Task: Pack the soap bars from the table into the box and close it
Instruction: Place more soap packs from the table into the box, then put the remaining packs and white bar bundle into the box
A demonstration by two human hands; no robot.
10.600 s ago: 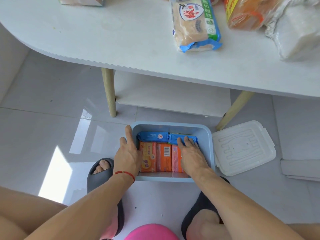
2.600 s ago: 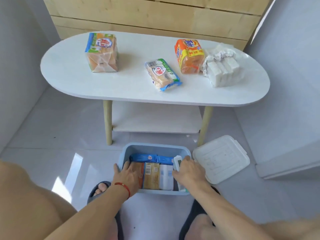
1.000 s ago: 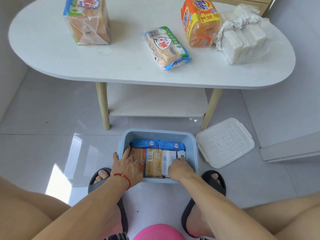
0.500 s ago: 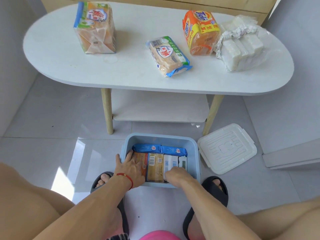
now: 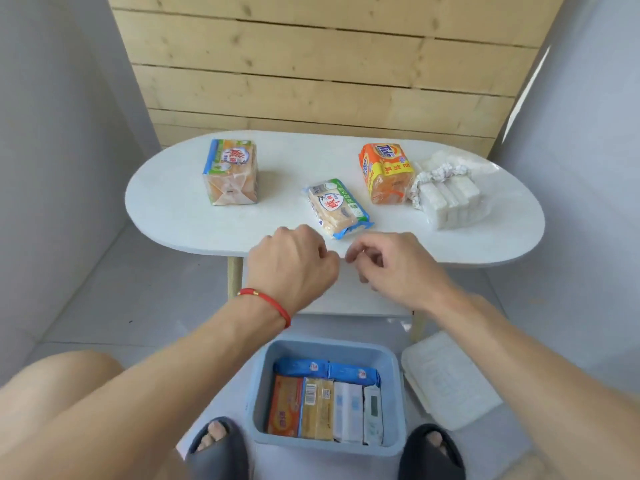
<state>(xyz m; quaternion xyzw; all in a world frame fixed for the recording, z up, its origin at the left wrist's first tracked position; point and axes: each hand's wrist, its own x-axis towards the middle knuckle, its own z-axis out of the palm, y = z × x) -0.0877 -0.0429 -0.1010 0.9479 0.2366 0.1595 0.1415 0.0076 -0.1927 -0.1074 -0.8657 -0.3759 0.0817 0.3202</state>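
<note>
A blue box (image 5: 325, 448) stands open on the floor between my feet, with several wrapped soap bars (image 5: 320, 408) packed inside. On the white oval table (image 5: 173, 202) lie a blue-edged soap pack (image 5: 336, 207), a tall pack at the left (image 5: 231, 172), an orange pack (image 5: 386, 173) and a clear bag of white bars (image 5: 446, 195). My left hand (image 5: 294, 263) and my right hand (image 5: 391, 265) hover side by side at the table's front edge, just short of the blue-edged pack. Both hold nothing, with fingers loosely curled.
The box's white lid (image 5: 450, 382) lies on the floor to the right of the box. Under the tabletop are wooden legs (image 5: 234, 278) and a lower shelf (image 5: 346, 299). A wooden plank wall (image 5: 311, 64) rises behind the table, with grey walls on both sides.
Both hands have left the box and risen to the table's front edge. My view has tilted up, so the whole table and the wall behind it show.
</note>
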